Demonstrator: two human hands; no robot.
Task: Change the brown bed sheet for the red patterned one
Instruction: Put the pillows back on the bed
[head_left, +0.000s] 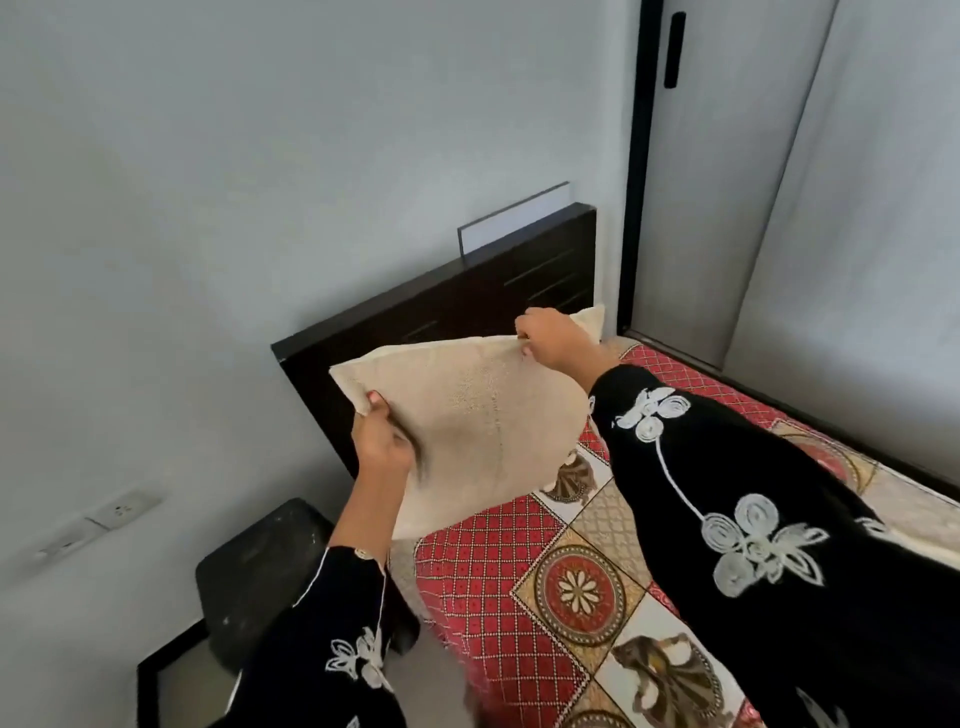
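The red patterned sheet (488, 587) lies spread over the bed, its chequered red squares, flower medallions and elephant panels reaching up to the head end and hanging over the near edge. Above that head end we hold a cream pillow (483, 415) tilted in front of the dark headboard (467, 291); whether its lower corner touches the sheet we cannot tell. Our left grip (382, 441) pinches the pillow's upper left corner, thumb on the front face. Our right grip (550, 338) curls its fingers over the top edge near the right corner. Both arms wear black sleeves (727, 493) with white embroidery. Left of the bed stands a dark stool (260, 571), with a wall socket (122, 512) beyond it. A grey wardrobe door (727, 182) rises at the right.
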